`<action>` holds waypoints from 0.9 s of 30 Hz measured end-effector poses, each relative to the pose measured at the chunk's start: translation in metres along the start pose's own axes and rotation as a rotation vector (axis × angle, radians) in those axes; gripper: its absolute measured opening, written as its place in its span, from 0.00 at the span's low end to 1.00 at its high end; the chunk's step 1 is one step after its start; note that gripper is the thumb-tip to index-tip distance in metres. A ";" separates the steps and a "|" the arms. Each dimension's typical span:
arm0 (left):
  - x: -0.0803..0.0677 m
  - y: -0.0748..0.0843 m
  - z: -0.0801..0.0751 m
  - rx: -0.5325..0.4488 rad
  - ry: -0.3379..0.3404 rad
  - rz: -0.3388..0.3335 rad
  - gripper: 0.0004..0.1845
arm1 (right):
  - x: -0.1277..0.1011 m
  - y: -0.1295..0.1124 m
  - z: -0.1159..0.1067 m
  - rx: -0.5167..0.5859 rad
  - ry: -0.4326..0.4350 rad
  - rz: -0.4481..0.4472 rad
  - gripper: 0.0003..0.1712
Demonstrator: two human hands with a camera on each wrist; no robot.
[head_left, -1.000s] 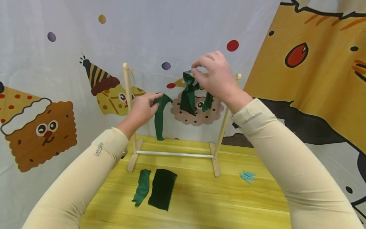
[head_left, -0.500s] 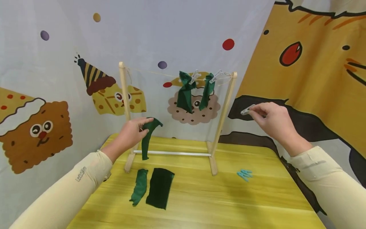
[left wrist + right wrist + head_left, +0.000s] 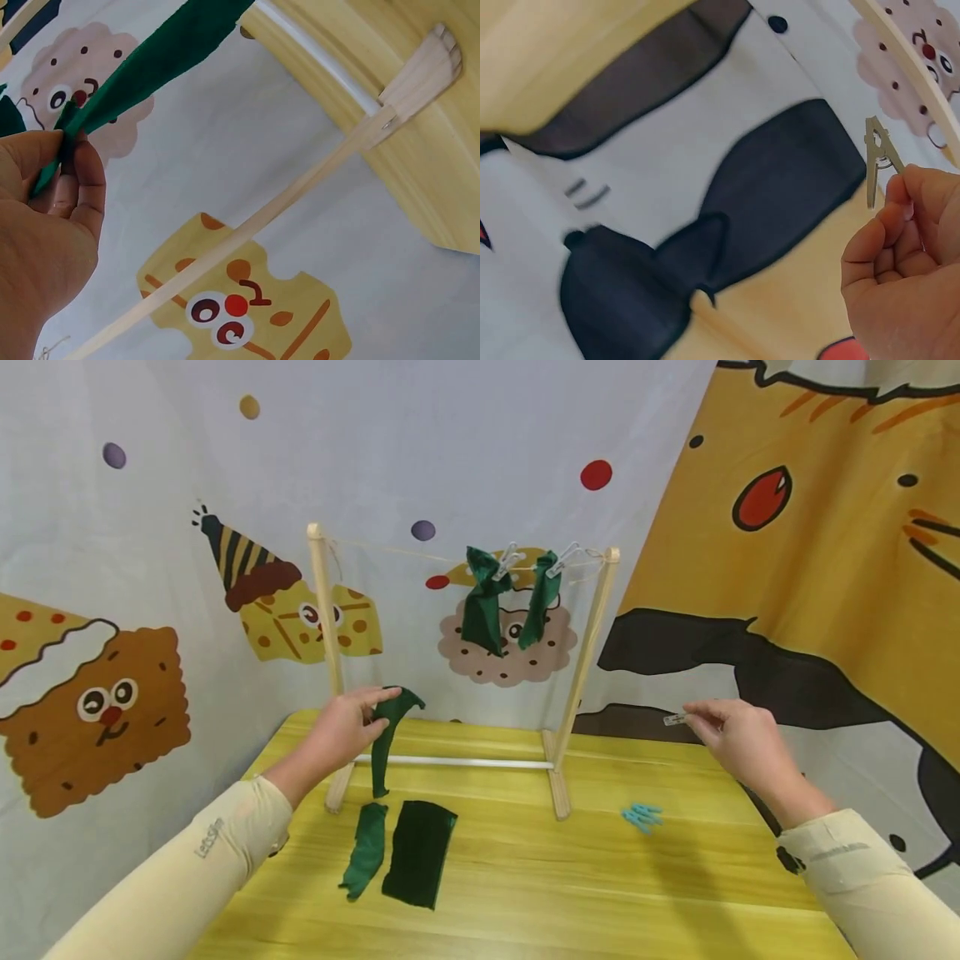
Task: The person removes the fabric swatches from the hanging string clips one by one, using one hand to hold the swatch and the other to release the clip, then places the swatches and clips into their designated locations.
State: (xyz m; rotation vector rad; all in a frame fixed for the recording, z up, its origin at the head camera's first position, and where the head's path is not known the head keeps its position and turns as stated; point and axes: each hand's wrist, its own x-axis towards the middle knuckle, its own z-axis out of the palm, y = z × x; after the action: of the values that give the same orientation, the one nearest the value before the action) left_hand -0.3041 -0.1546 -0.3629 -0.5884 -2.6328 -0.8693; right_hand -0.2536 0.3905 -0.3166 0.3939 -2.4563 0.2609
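My left hand (image 3: 345, 731) pinches the top of a green strip of cloth (image 3: 384, 743), which hangs down left of centre, in front of the rack's white crossbar. In the left wrist view thumb and fingers meet on the green cloth (image 3: 157, 64). Out to the right, my right hand (image 3: 738, 739) holds a small pale clothespin (image 3: 675, 719) by its end. The right wrist view shows that clothespin (image 3: 880, 154) at my thumb and fingertip, one leg gripped. On the rack's string, two green cloth pieces (image 3: 483, 610) hang from white clothespins (image 3: 570, 558) toward the right.
The wooden rack (image 3: 596, 647) stands at the back of the yellow table (image 3: 540, 877). A green strip (image 3: 366, 852) and a dark green rectangle of cloth (image 3: 422, 853) lie at front left. Several blue clothespins (image 3: 641, 817) lie at right. A printed curtain (image 3: 495, 443) hangs behind.
My right hand has left the string and moved right and down, carrying the pale clothespin. My left hand has lowered and shifted slightly left with the green strip.
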 end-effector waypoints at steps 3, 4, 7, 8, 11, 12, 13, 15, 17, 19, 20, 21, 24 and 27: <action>-0.002 -0.002 0.003 -0.012 -0.008 -0.006 0.29 | -0.013 0.006 0.011 0.002 -0.015 0.044 0.06; -0.003 -0.003 0.004 -0.015 -0.007 -0.006 0.29 | -0.016 0.008 0.015 0.002 -0.021 0.057 0.05; -0.005 -0.004 0.006 -0.019 -0.005 -0.008 0.29 | -0.026 0.013 0.023 0.018 -0.052 0.104 0.06; -0.005 -0.004 0.007 -0.019 -0.004 -0.010 0.29 | -0.028 0.015 0.025 0.025 -0.059 0.120 0.06; -0.006 -0.005 0.009 -0.018 -0.002 -0.013 0.29 | -0.036 0.017 0.033 0.047 -0.081 0.174 0.07; -0.006 -0.005 0.009 -0.022 -0.003 -0.014 0.29 | -0.039 0.018 0.036 0.051 -0.084 0.187 0.07; -0.007 -0.006 0.010 -0.027 -0.005 -0.019 0.29 | -0.042 0.018 0.039 0.051 -0.083 0.199 0.07; -0.007 -0.006 0.013 -0.036 -0.005 -0.025 0.29 | -0.049 0.019 0.046 0.066 -0.091 0.226 0.07; -0.008 -0.004 0.015 -0.056 -0.019 -0.036 0.29 | -0.057 0.019 0.053 0.082 -0.098 0.253 0.07; -0.010 0.000 0.018 -0.072 -0.028 -0.042 0.29 | -0.064 0.019 0.059 0.087 -0.094 0.271 0.08; -0.011 0.003 0.020 -0.080 -0.031 -0.040 0.29 | -0.067 0.020 0.062 0.091 -0.098 0.281 0.08; -0.012 0.006 0.022 -0.086 -0.035 -0.035 0.29 | -0.070 0.020 0.064 0.091 -0.102 0.292 0.09; -0.018 0.020 0.029 -0.087 -0.022 0.001 0.29 | -0.077 0.020 0.068 0.091 -0.113 0.313 0.10; -0.025 0.038 0.037 -0.124 -0.038 0.034 0.29 | -0.081 0.022 0.069 0.102 -0.120 0.333 0.11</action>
State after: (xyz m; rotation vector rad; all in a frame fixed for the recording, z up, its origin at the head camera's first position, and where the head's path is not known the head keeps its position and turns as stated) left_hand -0.2703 -0.1111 -0.3824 -0.6845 -2.6088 -1.0260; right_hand -0.2381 0.4090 -0.4228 0.0406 -2.6275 0.5170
